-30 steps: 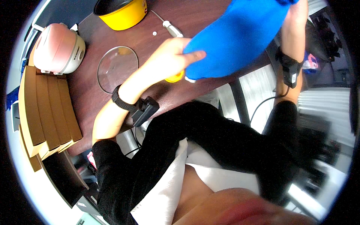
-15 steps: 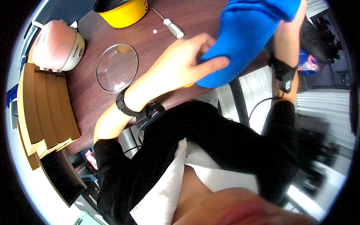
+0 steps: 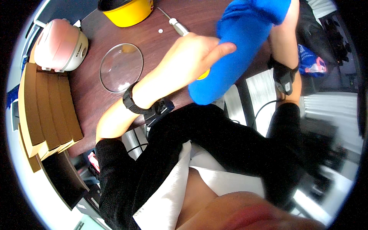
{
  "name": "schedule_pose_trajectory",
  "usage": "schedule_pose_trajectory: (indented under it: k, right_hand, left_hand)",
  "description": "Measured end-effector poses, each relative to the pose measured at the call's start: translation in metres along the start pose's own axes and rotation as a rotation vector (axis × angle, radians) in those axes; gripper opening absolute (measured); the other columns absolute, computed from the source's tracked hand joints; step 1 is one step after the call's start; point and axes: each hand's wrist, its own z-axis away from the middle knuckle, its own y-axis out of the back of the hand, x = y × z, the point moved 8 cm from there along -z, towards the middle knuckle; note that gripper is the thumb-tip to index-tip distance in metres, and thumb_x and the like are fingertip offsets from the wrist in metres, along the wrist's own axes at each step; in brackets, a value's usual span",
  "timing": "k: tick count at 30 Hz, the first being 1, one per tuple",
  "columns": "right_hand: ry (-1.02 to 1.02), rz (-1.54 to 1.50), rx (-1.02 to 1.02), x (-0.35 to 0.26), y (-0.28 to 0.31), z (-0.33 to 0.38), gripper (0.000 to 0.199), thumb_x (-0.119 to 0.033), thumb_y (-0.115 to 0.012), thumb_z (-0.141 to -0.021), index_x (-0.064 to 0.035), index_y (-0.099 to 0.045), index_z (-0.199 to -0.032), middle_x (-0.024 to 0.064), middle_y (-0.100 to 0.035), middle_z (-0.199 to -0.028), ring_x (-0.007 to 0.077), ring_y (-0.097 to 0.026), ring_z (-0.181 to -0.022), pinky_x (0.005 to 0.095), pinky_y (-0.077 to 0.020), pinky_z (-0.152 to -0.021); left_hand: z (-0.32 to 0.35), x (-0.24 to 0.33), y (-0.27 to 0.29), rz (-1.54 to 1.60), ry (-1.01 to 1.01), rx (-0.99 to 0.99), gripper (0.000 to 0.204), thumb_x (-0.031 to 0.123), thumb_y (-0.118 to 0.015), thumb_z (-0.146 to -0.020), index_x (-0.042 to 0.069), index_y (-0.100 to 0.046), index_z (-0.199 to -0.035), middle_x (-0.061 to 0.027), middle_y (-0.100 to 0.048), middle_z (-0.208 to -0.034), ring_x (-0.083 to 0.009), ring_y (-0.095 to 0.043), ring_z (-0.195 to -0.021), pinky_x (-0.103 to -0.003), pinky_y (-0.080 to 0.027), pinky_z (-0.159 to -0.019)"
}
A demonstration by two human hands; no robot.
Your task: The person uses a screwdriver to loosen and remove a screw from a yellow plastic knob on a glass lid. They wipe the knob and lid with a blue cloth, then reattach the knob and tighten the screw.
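Dark red wood covers the bench (image 3: 90, 105). Close by, at one o'clock, hangs a soft blue cloth (image 3: 247, 42). It looks thinner than a second ago and its low end has dropped past the bench edge, so more seems bunched at the top. The left hand (image 3: 193, 53) has its thumb on the cloth; I can't tell if its fingers pinch. The right hand (image 3: 288, 23) is by the top, fingers hidden. Farther off are a glass lid (image 3: 119, 69) at ten o'clock and a yellow pot (image 3: 128, 15) at eleven.
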Motion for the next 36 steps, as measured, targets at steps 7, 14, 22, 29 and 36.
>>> schedule_pose_trajectory:
  k: [7,14,22,29,36]
  right_hand:
    - [0.045,0.351,-0.283,-0.061,-0.072,0.067,0.039,-0.023,-0.059,-0.091,0.0003,-0.057,-0.123,0.0108,-0.064,-0.111,0.0185,-0.062,-0.099,0.0319,-0.0478,-0.09]
    - [0.636,1.253,-0.844,-0.015,-0.163,0.146,0.056,-0.025,-0.074,-0.08,-0.006,-0.045,-0.124,0.0164,-0.059,-0.11,0.0315,-0.065,-0.09,0.0378,-0.0514,-0.078]
    - [0.575,0.945,-1.17,0.073,-0.228,0.232,0.032,-0.027,-0.067,-0.081,-0.0151,-0.055,-0.108,0.0084,-0.063,-0.091,0.0296,-0.065,-0.073,0.0391,-0.0514,-0.06]
    - [0.606,0.862,-1.269,0.11,-0.243,0.266,0.03,-0.021,-0.069,-0.076,-0.0153,-0.057,-0.103,0.0054,-0.053,-0.081,0.0245,-0.062,-0.062,0.0364,-0.0499,-0.052]
    - [0.351,0.582,-1.288,0.125,-0.243,0.275,0.025,-0.018,-0.07,-0.075,-0.0131,-0.062,-0.097,0.0077,-0.058,-0.083,0.0287,-0.062,-0.061,0.0378,-0.052,-0.054]
  left_hand:
    - [0.048,-0.05,0.02,0.439,0.211,0.083,0.039,0.034,-0.049,-0.098,0.001,-0.067,-0.089,-0.0054,-0.067,-0.076,-0.0122,-0.063,-0.068,-0.026,-0.05,-0.061]
    - [0.1,-0.122,0.078,1.261,0.457,0.384,0.044,0.035,-0.04,-0.098,-0.002,-0.058,-0.113,-0.011,-0.066,-0.103,-0.0182,-0.065,-0.087,-0.03,-0.054,-0.077]
    - [0.119,-0.157,0.064,1.335,0.512,0.589,0.025,0.023,-0.048,-0.097,0.002,-0.056,-0.11,-0.0054,-0.065,-0.101,-0.0144,-0.064,-0.09,-0.031,-0.054,-0.08]
    - [0.133,-0.164,0.063,1.206,0.605,0.757,0.032,0.034,-0.04,-0.098,0.007,-0.057,-0.096,-0.0031,-0.061,-0.089,-0.0119,-0.06,-0.082,-0.025,-0.049,-0.071]
    - [0.137,-0.165,0.08,1.042,0.379,0.958,0.03,0.031,-0.038,-0.097,0.008,-0.049,-0.082,-0.0055,-0.054,-0.082,-0.0156,-0.052,-0.081,-0.028,-0.042,-0.077]
